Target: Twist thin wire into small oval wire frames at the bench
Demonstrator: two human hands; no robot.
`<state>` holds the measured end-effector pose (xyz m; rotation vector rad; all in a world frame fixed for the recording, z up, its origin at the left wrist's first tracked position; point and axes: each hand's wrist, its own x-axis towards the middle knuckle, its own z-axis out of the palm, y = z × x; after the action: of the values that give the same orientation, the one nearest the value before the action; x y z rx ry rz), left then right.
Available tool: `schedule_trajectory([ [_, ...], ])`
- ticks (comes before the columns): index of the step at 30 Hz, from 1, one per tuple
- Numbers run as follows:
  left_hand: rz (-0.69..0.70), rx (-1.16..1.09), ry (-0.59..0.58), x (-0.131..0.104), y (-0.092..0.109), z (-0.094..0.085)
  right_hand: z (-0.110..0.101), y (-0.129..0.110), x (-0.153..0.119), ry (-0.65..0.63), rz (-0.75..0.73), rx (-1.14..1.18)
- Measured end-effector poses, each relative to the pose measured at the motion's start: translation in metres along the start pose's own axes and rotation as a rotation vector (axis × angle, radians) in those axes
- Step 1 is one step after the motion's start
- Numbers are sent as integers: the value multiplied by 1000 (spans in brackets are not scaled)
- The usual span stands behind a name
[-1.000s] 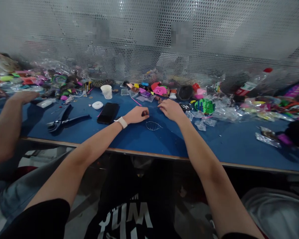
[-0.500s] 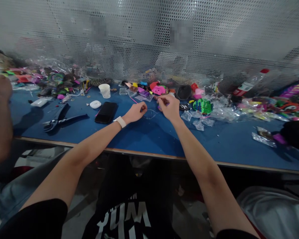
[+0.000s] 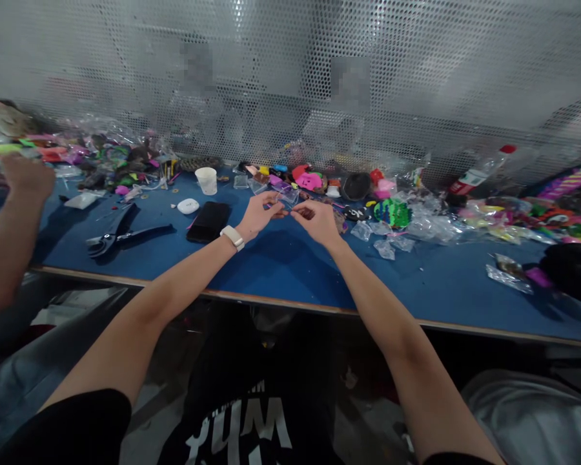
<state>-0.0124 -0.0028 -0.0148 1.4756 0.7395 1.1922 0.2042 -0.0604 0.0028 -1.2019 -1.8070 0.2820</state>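
Over the blue tabletop, my left hand (image 3: pixel 261 214) is closed, with thumb and fingertips pinching. A thin, see-through plastic piece (image 3: pixel 288 194) shows just above its fingertips; whether it is film or a looped strand I cannot tell. My right hand (image 3: pixel 315 219) faces it, thumb and index finger pressed together at the edge of the same clear piece. The fingertips of both hands nearly meet. Left of my hands lie a black phone (image 3: pixel 208 221) and a white rounded case (image 3: pixel 188 206). A pink figure (image 3: pixel 309 180) lies just behind my hands.
Dark-handled cutters (image 3: pixel 121 237) lie at left, near a paper cup (image 3: pixel 206 181). Another person's hand (image 3: pixel 26 177) reaches in from the left. Crumpled clear bags (image 3: pixel 387 245), a green toy (image 3: pixel 392 213) and a bottle (image 3: pixel 481 171) stand right. A perforated metal panel (image 3: pixel 271 84) rises behind.
My hands have come closer together, and the clear piece is raised between their fingertips. The other person's hand at left has moved farther back over the table.
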Motion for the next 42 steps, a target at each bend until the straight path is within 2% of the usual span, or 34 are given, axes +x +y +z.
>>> schedule_trajectory([
  [5,69,44,-63,-5,4,1,-2,0,0,-4,17,16],
  [10,89,64,-74,-5,7,1,-3,-1,0,-1,-16,10],
  [14,67,47,-48,-6,9,3,-2,-2,0,16,2,46],
  [19,12,-51,-24,-6,12,4,2,-2,2,44,105,147],
  [23,-40,-100,-30,-6,13,3,6,-3,3,10,187,306],
  [27,-61,-142,-49,-6,14,5,11,-6,2,-27,195,442],
  [32,-39,-155,-78,-7,18,7,15,-5,4,14,214,520],
  [38,11,-63,-84,-8,18,8,10,-2,9,72,203,459],
  [42,16,-56,-103,-6,16,6,10,1,9,77,216,535],
])
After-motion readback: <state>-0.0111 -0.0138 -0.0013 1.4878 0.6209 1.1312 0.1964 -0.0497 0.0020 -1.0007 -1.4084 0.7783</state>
